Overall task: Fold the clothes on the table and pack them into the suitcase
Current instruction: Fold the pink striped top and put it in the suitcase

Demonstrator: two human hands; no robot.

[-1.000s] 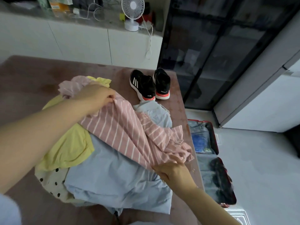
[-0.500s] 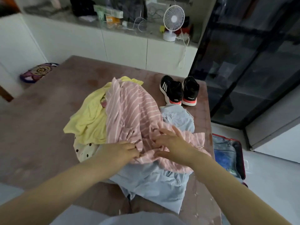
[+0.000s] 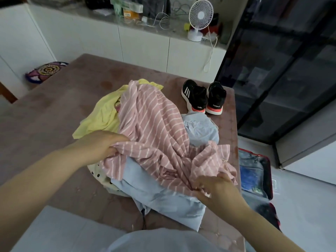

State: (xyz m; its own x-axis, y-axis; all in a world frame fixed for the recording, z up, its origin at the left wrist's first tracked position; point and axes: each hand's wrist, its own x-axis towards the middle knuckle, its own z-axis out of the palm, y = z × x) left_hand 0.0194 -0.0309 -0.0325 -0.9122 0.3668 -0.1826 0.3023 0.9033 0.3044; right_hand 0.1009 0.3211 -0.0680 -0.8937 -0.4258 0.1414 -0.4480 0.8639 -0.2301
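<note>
The only writing I can make out is on the pair of black trainers (image 3: 204,97) standing near the far right corner of the table (image 3: 72,106). Each heel carries a small white "adidas" wordmark just above its orange-pink sole, and the left one shows three white stripes on its side. The boxes (image 3: 130,10) on the back counter have labels too blurred to read.

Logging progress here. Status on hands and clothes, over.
Left hand and right hand both grip the pink striped shirt. Shirt unfolded, atop the clothes pile. Suitcase open on floor. Shoes beside pile.
</note>
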